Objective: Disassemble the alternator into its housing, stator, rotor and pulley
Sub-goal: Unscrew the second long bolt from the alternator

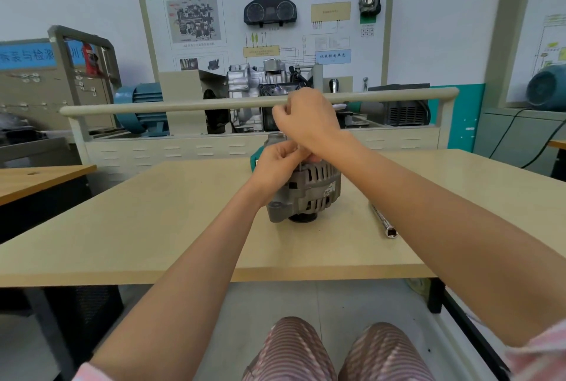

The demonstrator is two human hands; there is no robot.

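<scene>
Alternator (306, 194) not yet taken apart — work is judged to be at an early stage.
It is stood pulley-down mid-surface (153, 221); left hand (275, 166) pinches a thin fastener atop it, right hand (306, 120) curled above, its grip unclear; a socket extension (382, 221) lies beside.

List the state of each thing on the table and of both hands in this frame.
Alternator: whole, standing on the table, pulley end down.
Left hand: fingers curled at the alternator's top, pinching something thin; what it is cannot be told.
Right hand: raised above the alternator, fingers curled.
Socket bar: lying loose right of the alternator, untouched.
</scene>
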